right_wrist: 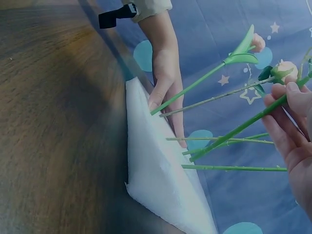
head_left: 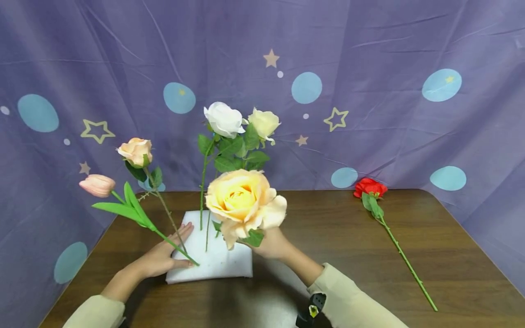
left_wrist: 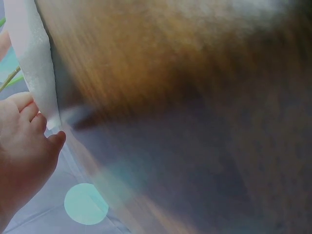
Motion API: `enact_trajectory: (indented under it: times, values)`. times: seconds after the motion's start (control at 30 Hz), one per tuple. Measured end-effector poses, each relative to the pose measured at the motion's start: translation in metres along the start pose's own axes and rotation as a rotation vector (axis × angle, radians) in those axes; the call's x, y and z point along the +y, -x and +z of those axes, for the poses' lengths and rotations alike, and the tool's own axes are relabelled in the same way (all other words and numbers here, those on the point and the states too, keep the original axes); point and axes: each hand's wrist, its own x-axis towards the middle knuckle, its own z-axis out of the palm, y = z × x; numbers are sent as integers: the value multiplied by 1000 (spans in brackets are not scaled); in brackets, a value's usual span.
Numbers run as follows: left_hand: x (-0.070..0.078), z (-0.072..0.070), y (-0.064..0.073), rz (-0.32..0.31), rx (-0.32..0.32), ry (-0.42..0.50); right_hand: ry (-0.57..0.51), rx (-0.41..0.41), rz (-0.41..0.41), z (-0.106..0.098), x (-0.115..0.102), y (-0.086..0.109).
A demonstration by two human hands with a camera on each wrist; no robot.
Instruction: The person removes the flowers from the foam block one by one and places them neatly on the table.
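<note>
My right hand (head_left: 272, 243) pinches the green stem (right_wrist: 239, 127) of a large peach-yellow rose (head_left: 242, 200) between thumb and fingers. In the right wrist view the stem slants down, its lower end right at the face of a white foam block (head_left: 229, 268). My left hand (head_left: 162, 257) rests on the block's left side, fingers extended over its top and thumb near the front. Standing in the foam are a pink tulip (head_left: 97, 185), a small peach rose (head_left: 136, 153), a white rose (head_left: 224, 120) and a cream rose (head_left: 264, 122). The large bloom hides part of the right hand.
A red rose (head_left: 370, 187) with a long stem lies on the brown wooden table (head_left: 328, 228) at the right. Behind the table hangs a purple curtain (head_left: 246, 45) with stars and blue dots. A small black device (head_left: 313, 310) is by the right sleeve.
</note>
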Motion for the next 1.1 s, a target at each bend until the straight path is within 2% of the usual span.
enact_trajectory:
  times: [0.07, 0.2, 0.33, 0.43, 0.63, 0.93, 1.1]
  values:
    - [0, 0, 0, 4, 2, 2, -75, 0, 3, 1, 1, 0]
    - [1, 0, 0, 1, -2, 16, -149, 2, 83, 0, 0, 2]
    - [1, -1, 0, 1, -3, 10, -335, -46, 176, -2, 1, 5]
    - [0, -1, 0, 5, -5, 4, -407, -74, 226, -5, 4, 10]
    - [1, 1, 1, 14, -3, 9, -350, -84, 250, -13, 10, 17]
    - [2, 0, 3, 15, 1, 14, -254, -99, 202, -24, 15, 28]
    - [2, 0, 2, 17, 2, 11, -323, -117, 231, -30, 18, 34]
